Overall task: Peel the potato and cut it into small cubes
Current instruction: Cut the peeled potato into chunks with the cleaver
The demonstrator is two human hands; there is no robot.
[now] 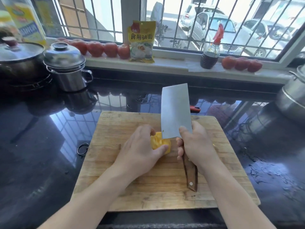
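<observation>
It was a home kitchen. A wooden cutting board [165,192] lay on a glossy black countertop [41,138]. Beyond the fingers [145,129], tomatoes [102,48], a yellow packet of baking soda [142,41] and a dark sauce bottle [210,54] lined the windowsill [173,63]. Left of the fingers stood a lidded steel steamer pot [67,70]. Parked cars [214,27] showed through the barred window [178,19].
</observation>
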